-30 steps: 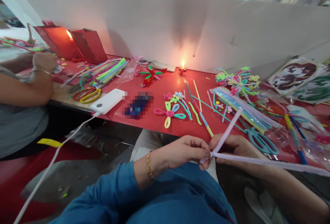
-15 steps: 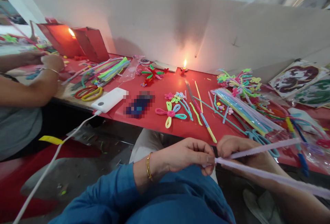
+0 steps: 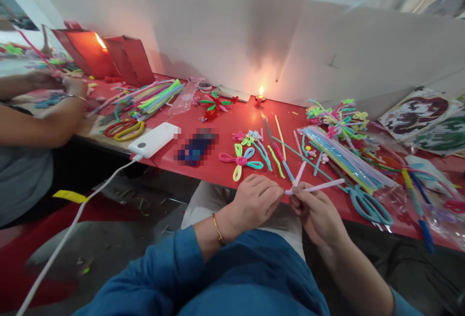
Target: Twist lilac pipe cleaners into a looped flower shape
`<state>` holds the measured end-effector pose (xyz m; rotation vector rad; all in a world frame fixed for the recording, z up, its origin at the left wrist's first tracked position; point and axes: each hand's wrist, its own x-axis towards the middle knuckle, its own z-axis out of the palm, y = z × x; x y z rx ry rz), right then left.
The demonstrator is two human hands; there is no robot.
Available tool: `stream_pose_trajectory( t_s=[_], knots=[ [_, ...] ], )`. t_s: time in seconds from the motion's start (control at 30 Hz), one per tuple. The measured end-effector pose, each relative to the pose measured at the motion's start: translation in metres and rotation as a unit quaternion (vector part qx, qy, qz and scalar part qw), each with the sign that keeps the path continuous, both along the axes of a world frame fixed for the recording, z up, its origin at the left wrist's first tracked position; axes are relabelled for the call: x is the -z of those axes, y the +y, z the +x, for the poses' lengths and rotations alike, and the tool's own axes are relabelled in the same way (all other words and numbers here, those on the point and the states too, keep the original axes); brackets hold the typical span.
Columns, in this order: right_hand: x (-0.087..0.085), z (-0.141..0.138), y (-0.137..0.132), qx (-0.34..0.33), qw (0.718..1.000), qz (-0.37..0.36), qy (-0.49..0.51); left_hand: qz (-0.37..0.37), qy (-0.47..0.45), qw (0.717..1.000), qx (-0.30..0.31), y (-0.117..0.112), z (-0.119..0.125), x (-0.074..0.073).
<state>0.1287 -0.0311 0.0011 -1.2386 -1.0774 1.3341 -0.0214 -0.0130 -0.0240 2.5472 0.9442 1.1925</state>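
My left hand (image 3: 256, 202) and my right hand (image 3: 316, 214) meet just in front of the red table (image 3: 218, 170), both pinched on a pale lilac pipe cleaner (image 3: 316, 187). The pipe cleaner is bent at the pinch; one end sticks up towards the table, the other points right. A gold bangle sits on my left wrist, above a blue sleeve. A pipe-cleaner flower (image 3: 240, 160) in pink, yellow and blue lies on the table just beyond my left hand.
A lit candle (image 3: 259, 97) burns at the back by the white wall. Teal scissors (image 3: 368, 205), a bag of pipe cleaners (image 3: 341, 156), a white power bank (image 3: 154, 140) with cable, and red boxes (image 3: 109, 56) lie around. Another person's arms (image 3: 47, 112) work at left.
Both hands have risen towards the table edge. The long lilac ends that trailed off to the right now show as two short ends by my fingers.
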Motion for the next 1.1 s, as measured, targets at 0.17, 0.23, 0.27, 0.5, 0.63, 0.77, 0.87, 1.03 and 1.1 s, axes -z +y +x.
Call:
stream_pose_trajectory(
  t_s=[0.17,0.23,0.27,0.5,0.63,0.77,0.87,1.03,1.1],
  knots=[
    [0.011,-0.003,0.000,0.018,0.997,0.035,-0.065,-0.138,-0.058,0.989,0.008,-0.001,0.001,-0.002],
    [0.009,0.000,-0.001,0.003,0.991,0.055,-0.123,-0.227,-0.072,0.971,0.025,-0.003,0.002,-0.009],
    [0.006,0.001,-0.002,-0.010,0.986,0.067,-0.150,-0.276,-0.091,0.956,0.033,-0.004,0.002,-0.012],
    [-0.016,0.016,-0.012,-0.041,0.852,0.305,-0.423,-0.566,-0.309,0.753,0.129,-0.005,0.001,-0.018],
    [-0.021,0.020,-0.011,-0.072,0.793,0.370,-0.479,-0.602,-0.298,0.723,0.163,-0.005,0.000,-0.019],
    [-0.026,0.022,-0.010,-0.153,0.789,0.307,-0.509,-0.591,-0.233,0.752,0.176,-0.005,-0.002,-0.020],
    [-0.029,0.023,-0.009,-0.183,0.794,0.255,-0.521,-0.501,-0.148,0.839,0.153,-0.005,-0.004,-0.020],
    [-0.028,0.025,-0.001,-0.213,0.856,0.113,-0.457,-0.141,0.021,0.986,0.087,-0.008,-0.005,-0.019],
    [-0.024,0.025,0.002,-0.212,0.910,0.031,-0.355,-0.048,0.061,0.994,0.074,-0.009,-0.006,-0.018]
  ],
)
